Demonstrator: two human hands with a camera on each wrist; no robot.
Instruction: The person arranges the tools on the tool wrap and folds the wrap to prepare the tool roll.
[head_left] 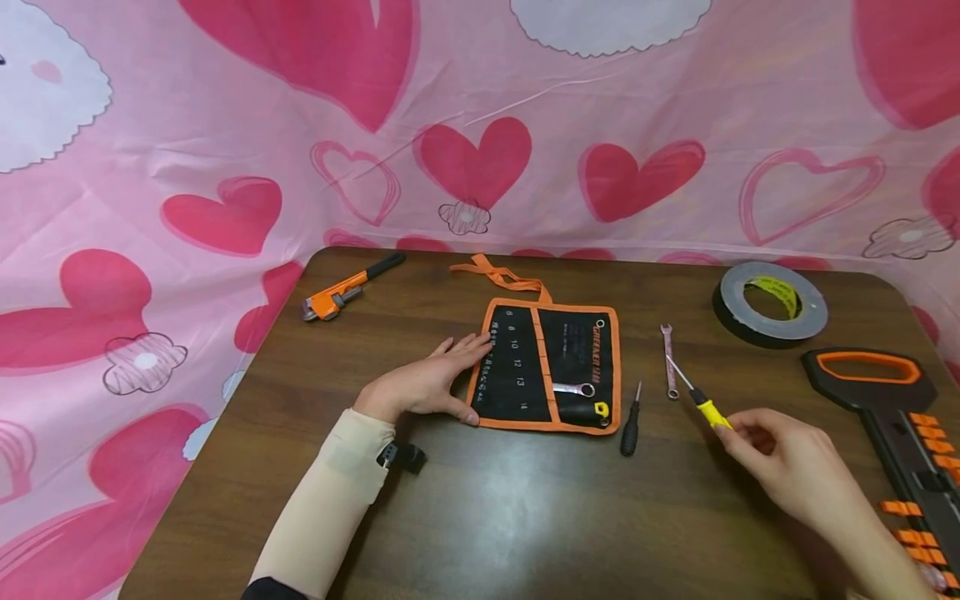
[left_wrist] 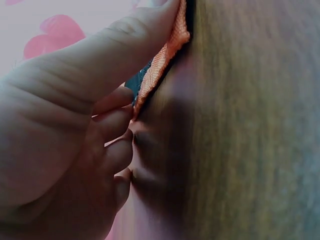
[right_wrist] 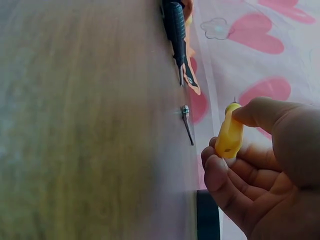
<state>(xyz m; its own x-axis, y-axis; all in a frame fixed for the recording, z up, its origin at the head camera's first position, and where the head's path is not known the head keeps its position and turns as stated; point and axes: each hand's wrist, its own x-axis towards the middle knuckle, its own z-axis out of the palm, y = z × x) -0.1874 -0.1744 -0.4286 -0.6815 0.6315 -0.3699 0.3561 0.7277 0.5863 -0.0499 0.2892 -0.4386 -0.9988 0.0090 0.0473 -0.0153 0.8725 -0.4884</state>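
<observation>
My left hand (head_left: 427,382) rests along the left edge of a black tool pouch (head_left: 573,350) with orange trim, its fingers extended on the edge and the thumb at the near left corner. In the left wrist view the thumb touches the orange border (left_wrist: 157,67). A wrench (head_left: 573,389) and a yellow-ended tool (head_left: 601,409) show in the pouch's right pocket. Between thumb and fingers, my right hand (head_left: 787,458) pinches the yellow handle of a screwdriver (head_left: 711,412), its shaft pointing up and left over a small wrench (head_left: 669,367). A black screwdriver (head_left: 631,427) lies beside the pouch.
An orange pipe wrench (head_left: 333,300) lies at the back left of the wooden table (head_left: 480,500). At the back right is a roll of tape (head_left: 810,312). A black rack with orange clips (head_left: 870,387) runs along the right side. Pink heart-patterned cloth hangs behind.
</observation>
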